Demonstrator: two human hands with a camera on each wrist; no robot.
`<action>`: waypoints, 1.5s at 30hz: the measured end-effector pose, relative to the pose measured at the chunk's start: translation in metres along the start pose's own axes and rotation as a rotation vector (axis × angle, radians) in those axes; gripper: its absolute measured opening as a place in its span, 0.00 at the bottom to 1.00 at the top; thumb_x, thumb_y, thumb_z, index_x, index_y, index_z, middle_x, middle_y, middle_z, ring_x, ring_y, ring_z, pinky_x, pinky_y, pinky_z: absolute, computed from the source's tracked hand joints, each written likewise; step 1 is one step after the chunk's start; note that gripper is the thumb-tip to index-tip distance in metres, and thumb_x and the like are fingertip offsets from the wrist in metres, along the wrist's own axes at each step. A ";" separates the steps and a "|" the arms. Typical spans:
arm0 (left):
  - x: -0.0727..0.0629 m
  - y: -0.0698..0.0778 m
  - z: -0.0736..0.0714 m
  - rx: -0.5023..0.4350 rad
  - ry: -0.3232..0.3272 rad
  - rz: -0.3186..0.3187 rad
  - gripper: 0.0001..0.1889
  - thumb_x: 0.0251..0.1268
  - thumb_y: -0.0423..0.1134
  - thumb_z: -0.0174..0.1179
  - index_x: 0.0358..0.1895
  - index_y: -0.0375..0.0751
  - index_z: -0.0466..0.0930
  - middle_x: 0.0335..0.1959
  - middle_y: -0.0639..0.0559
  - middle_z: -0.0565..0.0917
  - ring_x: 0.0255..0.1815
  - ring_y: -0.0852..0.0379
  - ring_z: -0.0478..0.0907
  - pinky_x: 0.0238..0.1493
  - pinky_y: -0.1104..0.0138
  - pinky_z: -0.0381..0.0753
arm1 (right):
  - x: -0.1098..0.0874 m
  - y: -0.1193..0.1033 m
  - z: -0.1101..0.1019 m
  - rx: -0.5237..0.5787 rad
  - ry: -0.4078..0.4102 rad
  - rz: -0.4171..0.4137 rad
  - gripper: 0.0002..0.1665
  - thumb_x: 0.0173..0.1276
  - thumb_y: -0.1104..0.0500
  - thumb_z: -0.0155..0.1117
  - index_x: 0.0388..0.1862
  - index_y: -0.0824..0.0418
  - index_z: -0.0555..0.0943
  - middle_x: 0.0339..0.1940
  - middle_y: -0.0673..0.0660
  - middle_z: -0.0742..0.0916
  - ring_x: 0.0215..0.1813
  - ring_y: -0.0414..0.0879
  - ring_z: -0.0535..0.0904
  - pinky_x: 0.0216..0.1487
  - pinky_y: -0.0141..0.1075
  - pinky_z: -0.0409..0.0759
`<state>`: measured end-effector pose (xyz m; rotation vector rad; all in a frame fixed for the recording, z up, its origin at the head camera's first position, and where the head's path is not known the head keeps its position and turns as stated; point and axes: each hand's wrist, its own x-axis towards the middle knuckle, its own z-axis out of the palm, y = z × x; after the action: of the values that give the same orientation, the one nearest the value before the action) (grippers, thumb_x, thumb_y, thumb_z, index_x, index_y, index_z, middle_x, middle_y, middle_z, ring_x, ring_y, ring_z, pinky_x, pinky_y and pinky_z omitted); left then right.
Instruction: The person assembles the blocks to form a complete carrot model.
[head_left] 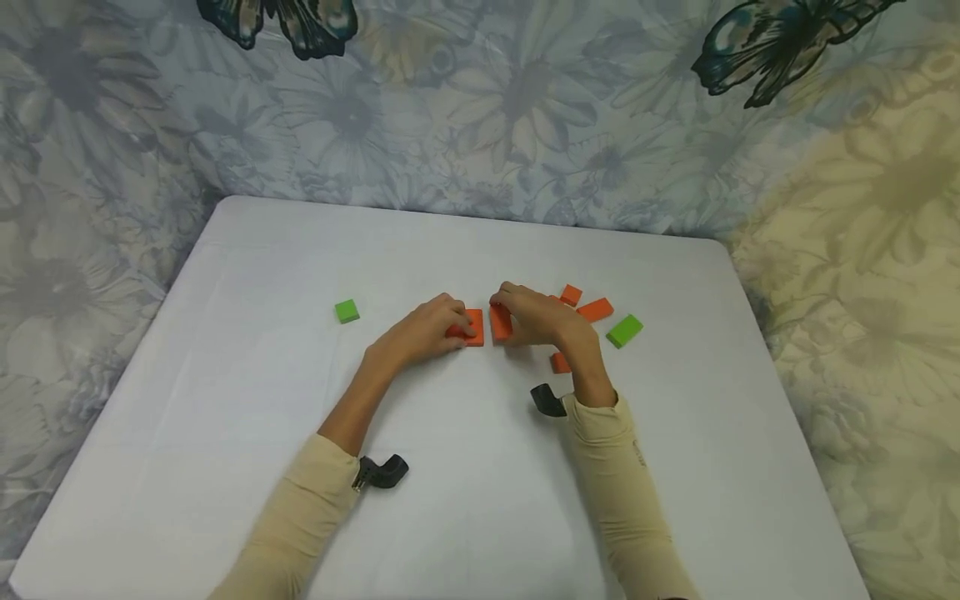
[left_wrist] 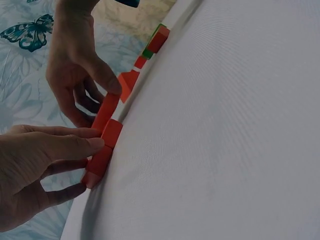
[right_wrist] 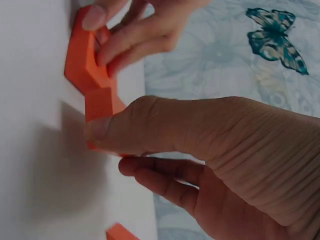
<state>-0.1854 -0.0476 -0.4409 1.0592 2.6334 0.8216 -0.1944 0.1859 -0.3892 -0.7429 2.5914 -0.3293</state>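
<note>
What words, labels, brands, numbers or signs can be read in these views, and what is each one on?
None can be read in any view.
Right sleeve: a small dark mark, too small to tell whether it is lettering.
Orange blocks and green blocks: no writing visible.

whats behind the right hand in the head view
The right hand pinches an orange block, partly covering it. A second orange block peeks out on the wrist side, remainder hidden; anything fully covered can't be seen.

Toward the bench's (head_left: 210,400) far edge, the left hand (head_left: 426,331) holds orange pieces (head_left: 476,333), the right hand (head_left: 536,318) an orange block (head_left: 499,325).
</note>
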 end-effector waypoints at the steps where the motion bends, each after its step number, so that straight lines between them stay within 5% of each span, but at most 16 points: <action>1: 0.000 0.000 0.000 -0.001 -0.003 -0.001 0.10 0.67 0.36 0.71 0.50 0.42 0.92 0.48 0.49 0.86 0.56 0.50 0.76 0.61 0.58 0.81 | 0.004 0.000 0.003 0.006 -0.004 -0.005 0.37 0.63 0.60 0.79 0.69 0.67 0.76 0.59 0.59 0.82 0.58 0.52 0.79 0.64 0.44 0.81; 8: 0.001 0.002 0.002 0.013 -0.007 0.006 0.12 0.68 0.36 0.71 0.52 0.42 0.91 0.49 0.47 0.85 0.58 0.50 0.77 0.63 0.58 0.81 | 0.014 -0.004 0.016 0.034 -0.002 0.007 0.37 0.64 0.57 0.79 0.68 0.69 0.76 0.61 0.62 0.81 0.62 0.55 0.79 0.69 0.46 0.80; 21: -0.002 0.000 0.001 0.007 -0.002 0.007 0.12 0.69 0.36 0.70 0.53 0.44 0.91 0.49 0.48 0.85 0.59 0.50 0.76 0.63 0.58 0.80 | 0.019 -0.004 0.024 0.046 0.054 -0.025 0.35 0.64 0.54 0.79 0.65 0.70 0.79 0.54 0.61 0.81 0.55 0.53 0.78 0.60 0.44 0.81; 34: -0.003 -0.006 -0.003 -0.014 -0.039 0.025 0.13 0.72 0.37 0.67 0.56 0.42 0.89 0.58 0.48 0.86 0.64 0.49 0.78 0.71 0.56 0.78 | 0.014 -0.005 0.015 0.101 0.012 0.037 0.44 0.66 0.49 0.78 0.75 0.66 0.72 0.61 0.63 0.79 0.58 0.54 0.78 0.63 0.47 0.81; 41: -0.005 -0.007 -0.006 -0.022 -0.032 0.078 0.15 0.73 0.37 0.67 0.58 0.38 0.88 0.67 0.46 0.82 0.72 0.46 0.76 0.77 0.53 0.74 | -0.019 0.020 -0.009 0.207 0.204 0.079 0.30 0.79 0.56 0.63 0.74 0.67 0.72 0.67 0.67 0.77 0.66 0.62 0.78 0.67 0.55 0.81; 45: -0.009 -0.007 -0.006 -0.029 -0.046 0.073 0.14 0.73 0.36 0.66 0.57 0.40 0.89 0.66 0.47 0.83 0.72 0.47 0.76 0.77 0.54 0.73 | -0.035 0.046 -0.007 0.167 0.291 0.211 0.25 0.82 0.61 0.55 0.72 0.69 0.74 0.66 0.71 0.76 0.66 0.67 0.74 0.68 0.59 0.77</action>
<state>-0.1848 -0.0604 -0.4402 1.1588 2.5509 0.8380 -0.1920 0.2441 -0.3868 -0.3826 2.8352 -0.6184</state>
